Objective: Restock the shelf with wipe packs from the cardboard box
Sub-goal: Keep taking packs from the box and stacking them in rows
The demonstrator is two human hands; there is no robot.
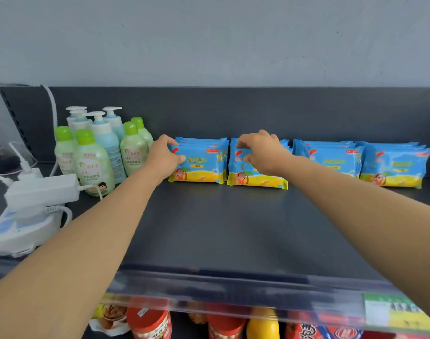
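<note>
Several rows of blue and yellow wipe packs stand upright along the back of the dark shelf. My left hand grips the left edge of the leftmost row of wipe packs. My right hand rests on the top left of the second row of wipe packs, fingers curled over the front pack. Two more rows of wipe packs stand to the right, untouched. The cardboard box is out of view.
Green-capped and pump bottles stand left of the packs. A white power strip with adapters and cables lies at the far left. Below the clear shelf lip, red-lidded jars and snack packs fill the lower shelf.
</note>
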